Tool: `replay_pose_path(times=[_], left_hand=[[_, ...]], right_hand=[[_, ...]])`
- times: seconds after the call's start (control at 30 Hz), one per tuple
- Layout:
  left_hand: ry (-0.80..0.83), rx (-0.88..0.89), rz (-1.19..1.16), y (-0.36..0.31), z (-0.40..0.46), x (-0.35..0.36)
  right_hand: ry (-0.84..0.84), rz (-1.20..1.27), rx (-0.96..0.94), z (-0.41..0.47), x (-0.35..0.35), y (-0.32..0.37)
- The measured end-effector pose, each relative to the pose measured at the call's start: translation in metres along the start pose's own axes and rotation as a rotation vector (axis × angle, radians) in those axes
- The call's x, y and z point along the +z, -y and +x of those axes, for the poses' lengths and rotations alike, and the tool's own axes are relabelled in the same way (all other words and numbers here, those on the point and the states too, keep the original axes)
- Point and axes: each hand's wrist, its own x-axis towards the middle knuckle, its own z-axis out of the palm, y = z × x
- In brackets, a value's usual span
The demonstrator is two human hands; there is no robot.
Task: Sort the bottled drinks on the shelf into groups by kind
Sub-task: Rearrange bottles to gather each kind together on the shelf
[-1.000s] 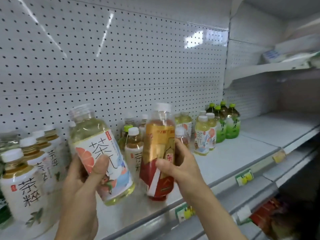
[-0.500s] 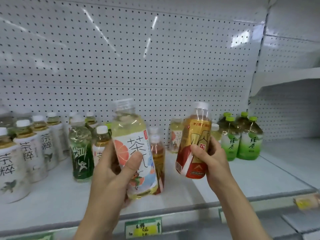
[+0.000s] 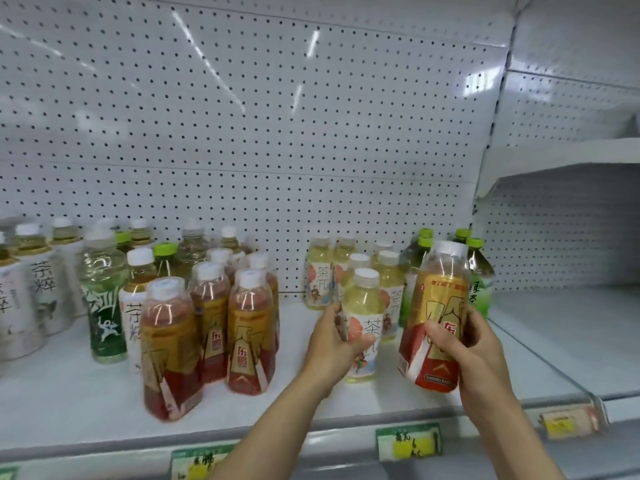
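1. White pegboard (image 3: 242,133) backed the shelf (image 3: 86,403), with price tags (image 3: 408,443) along its front edge.
2. Left hand (image 3: 329,344) held its grip around a pale yellow tea bottle (image 3: 363,327) standing on the shelf, just before matching pale bottles (image 3: 322,271).
3. Right hand (image 3: 464,351) gripped a red-and-gold bottle (image 3: 436,320), tilted above the shelf, hiding part of the green-capped bottles (image 3: 479,271).
4. Similar red-and-gold bottles (image 3: 211,320) clustered at left, beside white-labelled tea bottles (image 3: 41,282).
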Motion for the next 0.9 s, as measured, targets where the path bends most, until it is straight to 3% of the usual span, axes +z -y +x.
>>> replay_pose_path(times=[0.13,0.43,0.57,0.63,0.7,0.8,0.9], left_hand=[[0.022,0.015,0.063,0.012,0.022,0.024],[-0.187,0.042,0.245,-0.006,0.003,0.028],[-0.545,0.4,0.167,-0.025,-0.045,-0.023],[-0.757,0.592,0.234,-0.038,-0.064,-0.051],[-0.925,0.664,0.332,-0.045,-0.076,-0.075],[-1.059,0.548,0.373,-0.036,-0.087,-0.112],[-1.07,0.34,0.331,-0.01,-0.092,-0.142]], right_hand=[[0.008,-0.018,-0.022,0.005,-0.014,0.002],[0.122,-0.066,-0.014,0.006,0.015,0.0],[0.256,-0.095,0.044,0.001,0.048,-0.012],[0.3,-0.107,0.067,-0.001,0.069,-0.018],[0.323,-0.139,0.074,-0.003,0.091,-0.025],[0.339,-0.242,0.065,-0.009,0.117,-0.036],[0.376,-0.263,0.029,-0.012,0.136,-0.049]])
